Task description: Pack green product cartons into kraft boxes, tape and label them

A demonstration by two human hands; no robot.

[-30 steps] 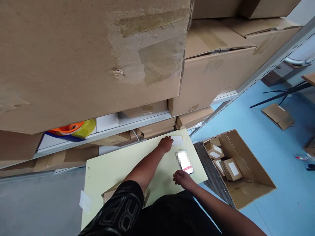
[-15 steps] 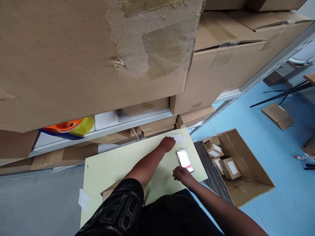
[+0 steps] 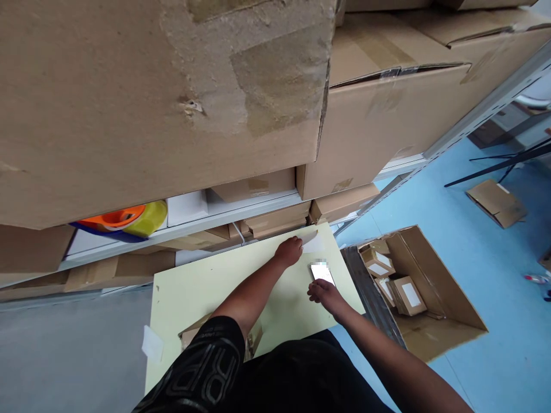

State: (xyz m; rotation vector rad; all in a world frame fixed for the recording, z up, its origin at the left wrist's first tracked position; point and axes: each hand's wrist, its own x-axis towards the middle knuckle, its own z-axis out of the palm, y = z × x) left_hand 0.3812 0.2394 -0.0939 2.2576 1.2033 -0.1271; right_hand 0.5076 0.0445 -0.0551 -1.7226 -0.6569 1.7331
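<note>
The left hand [image 3: 289, 250] is closed at the near-left end of the white paper [image 3: 314, 245], fingers curled down; it seems to pinch that end, though its knuckles hide the grip from me. The paper lies near the far right corner of the pale surface [image 3: 206, 287], beyond the phone [image 3: 322, 272], one edge apparently lifted a little. I'd judge it very light and limp, quick to bend or crease, likely to slide easily; an edge or corner between thumb and finger looks the best hold. Its long axis runs left to right, angled slightly away towards the surface's far right corner, and the free end points that way, off from the hand. The right hand [image 3: 322, 292] hangs over the near end of the phone, fingers half curled; whether it touches or holds anything I can't tell. The phone should be stiff, smooth and breakable, best taken by its long sides; its long axis slants from far left to near right.
</note>
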